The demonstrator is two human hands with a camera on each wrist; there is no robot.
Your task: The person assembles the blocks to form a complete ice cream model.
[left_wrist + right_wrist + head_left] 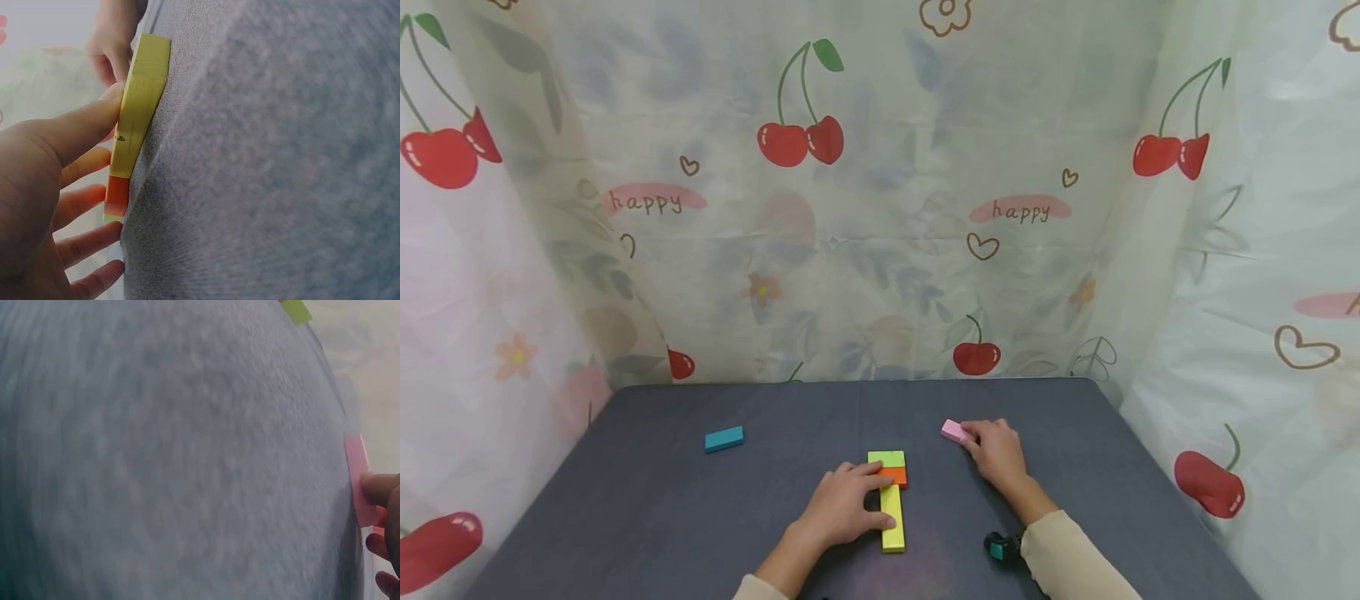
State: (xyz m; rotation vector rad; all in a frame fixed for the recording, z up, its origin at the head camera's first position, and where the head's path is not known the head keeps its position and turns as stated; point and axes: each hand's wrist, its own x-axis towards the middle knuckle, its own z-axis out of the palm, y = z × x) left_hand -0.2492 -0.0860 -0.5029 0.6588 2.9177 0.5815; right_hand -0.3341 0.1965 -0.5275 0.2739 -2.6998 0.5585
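Observation:
A yellow block (892, 521) lies lengthwise on the dark table, its far end against an orange block (896, 476). Beyond that is a light green block (886, 458), all in one line. My left hand (844, 504) rests on this row with fingers spread; the thumb touches the yellow block and fingertips reach over the orange one. In the left wrist view the thumb lies along the yellow block (140, 106). Farther right, my right hand (997, 454) pinches a pink block (952, 430) between thumb and fingers. The right wrist view shows the pink block (357, 478) at the table surface.
A blue block (724, 439) lies at the table's back left. Part of a black device with a teal face (1002, 547) shows beside the right sleeve. A printed curtain (880, 208) hangs behind and along both sides of the dark tabletop (647, 508).

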